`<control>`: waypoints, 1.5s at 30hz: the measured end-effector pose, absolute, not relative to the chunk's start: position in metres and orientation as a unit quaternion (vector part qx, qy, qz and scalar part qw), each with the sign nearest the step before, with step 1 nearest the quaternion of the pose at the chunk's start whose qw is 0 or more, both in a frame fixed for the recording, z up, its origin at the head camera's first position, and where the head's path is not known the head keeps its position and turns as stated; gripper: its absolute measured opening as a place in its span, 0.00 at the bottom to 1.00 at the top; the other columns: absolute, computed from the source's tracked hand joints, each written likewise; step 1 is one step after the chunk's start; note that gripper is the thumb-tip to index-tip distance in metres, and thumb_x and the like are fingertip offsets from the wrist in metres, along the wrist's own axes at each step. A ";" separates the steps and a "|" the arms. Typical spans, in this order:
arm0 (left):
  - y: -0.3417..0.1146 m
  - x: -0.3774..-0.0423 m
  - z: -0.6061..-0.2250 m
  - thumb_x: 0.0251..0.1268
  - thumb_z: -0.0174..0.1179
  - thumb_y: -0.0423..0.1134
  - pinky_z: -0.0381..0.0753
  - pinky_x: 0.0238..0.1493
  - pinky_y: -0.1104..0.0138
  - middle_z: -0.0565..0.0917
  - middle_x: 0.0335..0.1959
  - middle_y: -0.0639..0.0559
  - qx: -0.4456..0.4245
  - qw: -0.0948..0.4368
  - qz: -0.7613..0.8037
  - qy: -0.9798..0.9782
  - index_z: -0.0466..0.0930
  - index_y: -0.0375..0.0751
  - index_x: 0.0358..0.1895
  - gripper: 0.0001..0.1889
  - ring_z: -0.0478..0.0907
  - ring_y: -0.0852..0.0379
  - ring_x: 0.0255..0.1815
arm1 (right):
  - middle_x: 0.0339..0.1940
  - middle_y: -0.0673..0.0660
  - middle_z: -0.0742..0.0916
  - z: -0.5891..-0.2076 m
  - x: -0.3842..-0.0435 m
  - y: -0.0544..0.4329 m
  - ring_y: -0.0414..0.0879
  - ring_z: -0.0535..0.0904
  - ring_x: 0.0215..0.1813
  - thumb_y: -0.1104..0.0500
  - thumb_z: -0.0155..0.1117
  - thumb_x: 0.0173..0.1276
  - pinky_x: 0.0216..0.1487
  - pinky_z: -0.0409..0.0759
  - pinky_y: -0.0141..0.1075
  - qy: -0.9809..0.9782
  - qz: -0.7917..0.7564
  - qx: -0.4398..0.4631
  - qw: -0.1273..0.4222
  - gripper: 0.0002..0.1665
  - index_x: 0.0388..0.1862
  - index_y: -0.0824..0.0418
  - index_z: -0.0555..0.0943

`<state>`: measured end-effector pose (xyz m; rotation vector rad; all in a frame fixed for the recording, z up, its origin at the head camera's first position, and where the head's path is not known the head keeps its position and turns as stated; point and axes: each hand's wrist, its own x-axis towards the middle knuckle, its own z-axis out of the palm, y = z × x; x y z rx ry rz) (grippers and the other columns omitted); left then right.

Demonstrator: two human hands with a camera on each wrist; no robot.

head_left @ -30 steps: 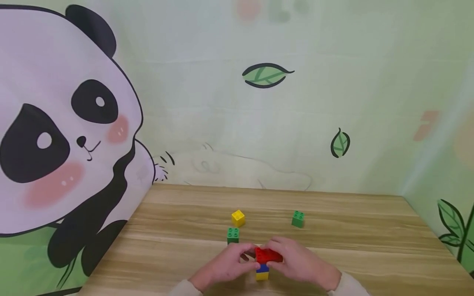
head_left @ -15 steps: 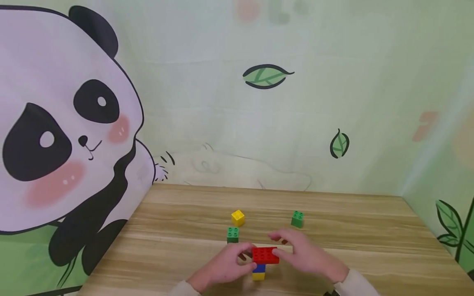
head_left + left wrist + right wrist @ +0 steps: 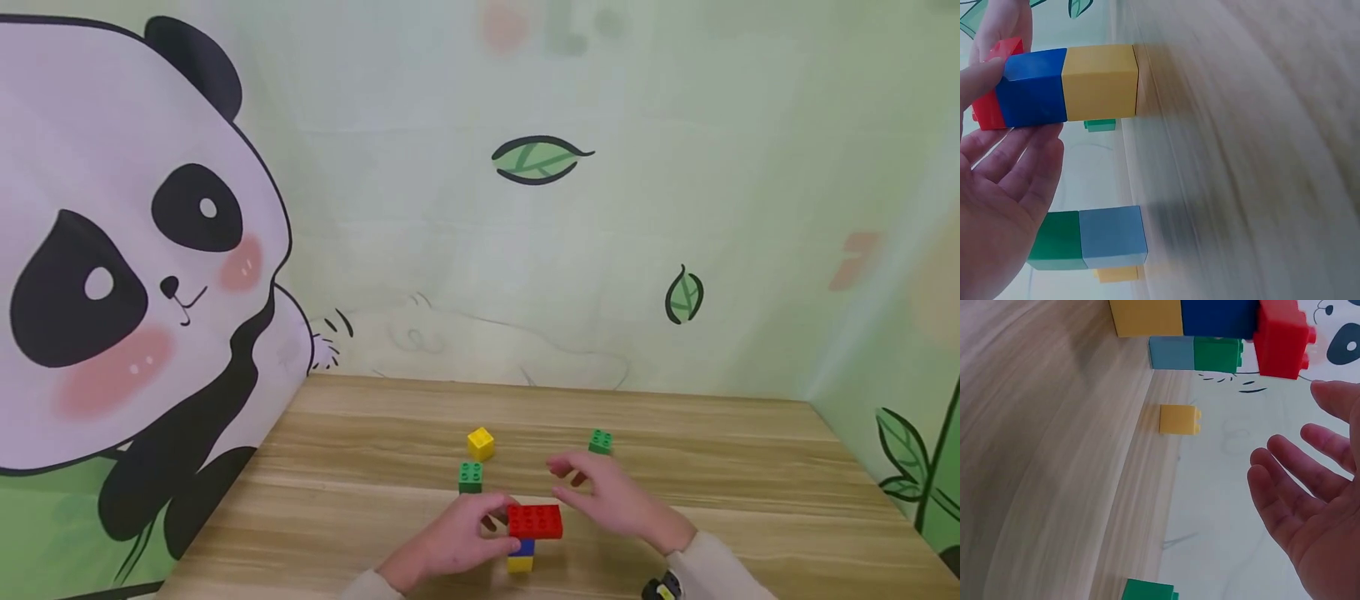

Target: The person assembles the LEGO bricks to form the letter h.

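- Soft, even light fills the head view; a pale streak of glare slants down the wall [image 3: 757, 200] beyond the right hand [image 3: 618, 500].
- In the left wrist view, a diffuse shadow spreads over the tabletop [image 3: 1241, 187] from the yellow brick [image 3: 1100, 84] near the left hand [image 3: 1007, 194].
- Wood grain nearest both wrist cameras looks soft and blurred.

Seven blocks, clocked from one red block [image 3: 535, 522] in the head view: one blue block [image 3: 525, 548] and one yellow block [image 3: 520, 565] at six; second yellow block [image 3: 481, 444] at eleven; one green block [image 3: 470, 477] at ten, above one light-blue block [image 3: 1114, 237]; second green block [image 3: 600, 441] at one. Two hands: left hand [image 3: 461, 535], nine; right hand [image 3: 606, 496], two.
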<state>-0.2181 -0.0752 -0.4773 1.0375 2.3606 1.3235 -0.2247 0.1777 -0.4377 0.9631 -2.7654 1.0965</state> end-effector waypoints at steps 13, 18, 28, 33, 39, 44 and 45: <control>-0.095 -0.216 -0.477 0.63 0.62 0.43 0.78 0.45 0.70 0.82 0.43 0.64 0.356 0.139 0.465 0.799 0.77 0.49 0.52 0.14 0.78 0.65 0.42 | 0.51 0.56 0.82 -0.452 -0.243 0.155 0.50 0.78 0.49 0.52 0.63 0.67 0.48 0.78 0.37 -0.882 0.354 0.308 -0.029 0.21 0.56 0.57 0.76; -0.101 -0.216 -0.479 0.63 0.62 0.44 0.78 0.45 0.69 0.82 0.42 0.63 0.366 0.127 0.465 0.796 0.78 0.49 0.50 0.14 0.78 0.65 0.41 | 0.50 0.54 0.83 -0.454 -0.246 0.143 0.50 0.79 0.47 0.52 0.66 0.64 0.47 0.79 0.36 -0.887 0.337 0.315 -0.023 0.21 0.55 0.55 0.77; -0.112 -0.215 -0.478 0.63 0.63 0.43 0.77 0.46 0.69 0.82 0.41 0.64 0.338 0.143 0.461 0.808 0.78 0.49 0.52 0.15 0.77 0.64 0.41 | 0.52 0.55 0.82 -0.462 -0.256 0.120 0.50 0.78 0.50 0.52 0.67 0.63 0.47 0.78 0.36 -0.890 0.338 0.303 -0.040 0.24 0.57 0.54 0.77; -0.117 -0.214 -0.477 0.63 0.62 0.43 0.77 0.46 0.68 0.82 0.41 0.64 0.343 0.140 0.463 0.806 0.78 0.48 0.52 0.15 0.78 0.63 0.41 | 0.53 0.54 0.81 -0.464 -0.261 0.111 0.50 0.77 0.50 0.52 0.68 0.62 0.48 0.78 0.37 -0.893 0.337 0.294 -0.048 0.26 0.59 0.55 0.76; -0.119 -0.214 -0.477 0.63 0.62 0.43 0.77 0.46 0.67 0.82 0.40 0.63 0.341 0.145 0.464 0.805 0.78 0.50 0.51 0.13 0.77 0.63 0.41 | 0.54 0.54 0.81 -0.463 -0.268 0.103 0.49 0.77 0.50 0.50 0.68 0.61 0.48 0.79 0.38 -0.891 0.339 0.296 -0.057 0.28 0.60 0.54 0.75; -0.120 -0.214 -0.477 0.63 0.62 0.43 0.77 0.46 0.67 0.82 0.40 0.64 0.345 0.144 0.461 0.805 0.78 0.49 0.50 0.13 0.77 0.63 0.41 | 0.54 0.52 0.81 -0.466 -0.272 0.099 0.48 0.77 0.50 0.51 0.68 0.61 0.47 0.79 0.38 -0.886 0.344 0.305 -0.054 0.29 0.61 0.55 0.75; -0.120 -0.215 -0.477 0.63 0.62 0.43 0.77 0.46 0.67 0.82 0.40 0.63 0.347 0.144 0.462 0.804 0.78 0.49 0.50 0.13 0.77 0.63 0.41 | 0.53 0.51 0.81 -0.466 -0.272 0.099 0.47 0.77 0.50 0.51 0.68 0.61 0.47 0.79 0.38 -0.886 0.343 0.306 -0.053 0.29 0.61 0.55 0.74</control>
